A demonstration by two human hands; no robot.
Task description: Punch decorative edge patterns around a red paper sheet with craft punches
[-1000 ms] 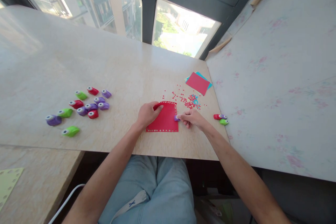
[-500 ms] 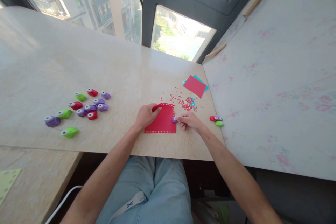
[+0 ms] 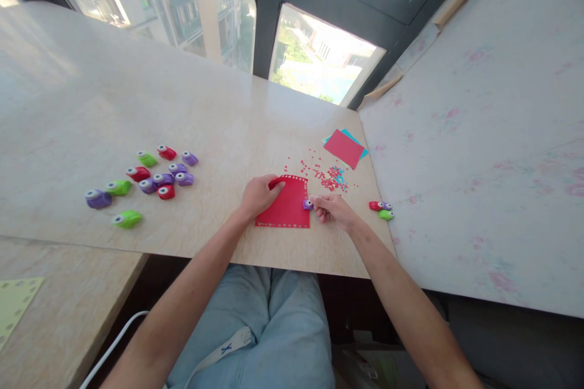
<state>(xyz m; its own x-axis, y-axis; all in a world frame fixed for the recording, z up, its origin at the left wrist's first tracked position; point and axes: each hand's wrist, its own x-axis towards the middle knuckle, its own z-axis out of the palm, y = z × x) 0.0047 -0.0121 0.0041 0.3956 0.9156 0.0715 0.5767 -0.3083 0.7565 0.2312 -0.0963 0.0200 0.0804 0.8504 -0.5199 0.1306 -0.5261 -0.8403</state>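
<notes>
My left hand (image 3: pixel 261 196) pinches curling, hole-edged red paper (image 3: pixel 286 209); right of it, I can't tell whether my right hand (image 3: pixel 332 208) clasps the rounded purple punch (image 3: pixel 307 204).

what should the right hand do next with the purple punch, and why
Probably ease the purple punch slightly toward the body along the right edge of the red sheet with the right hand: holes line that edge beyond the punch, while the nearer stretch looks plain.

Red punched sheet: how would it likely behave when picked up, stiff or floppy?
The red punched sheet would probably flex, since its far edge curves near the left hand. It looks thin, so likely light. Closely spaced holes suggest its borders may tear easily.
</notes>
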